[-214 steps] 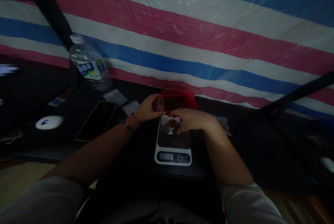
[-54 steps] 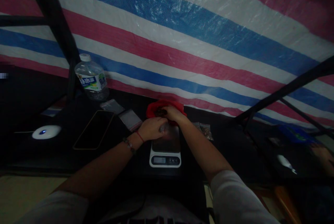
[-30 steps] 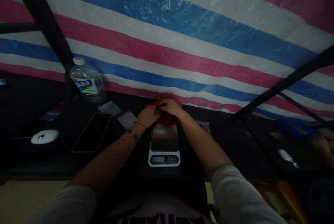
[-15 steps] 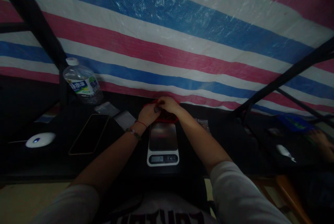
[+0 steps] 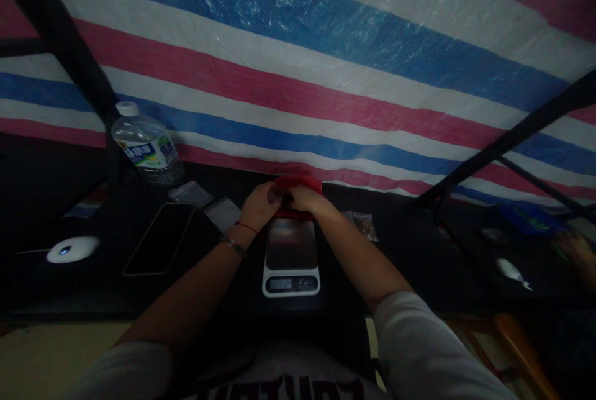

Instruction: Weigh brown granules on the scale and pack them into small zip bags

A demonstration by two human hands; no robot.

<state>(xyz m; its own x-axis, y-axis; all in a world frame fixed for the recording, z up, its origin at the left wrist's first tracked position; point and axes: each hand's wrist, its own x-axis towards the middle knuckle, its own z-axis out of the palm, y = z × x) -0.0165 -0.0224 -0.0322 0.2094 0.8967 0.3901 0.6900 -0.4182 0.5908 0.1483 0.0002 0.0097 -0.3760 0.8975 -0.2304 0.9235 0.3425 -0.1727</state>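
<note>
1 scale, white with a metal plate, its display lit but too dim to read surely; 1 red bag, just beyond the scale, its mouth largely covered; 1 left hand, beyond the scale, fingers curled about 1 small cup, dim and partly hidden; 1 right hand, beyond the scale, at the red bag, fingertips obscured, whether pinching anything cannot be told; 2 flat clear bags and 1 phone, left of the scale; 1 bottle, beyond and left of the scale; 1 clear bag of brown bits, right of the scale.
</note>
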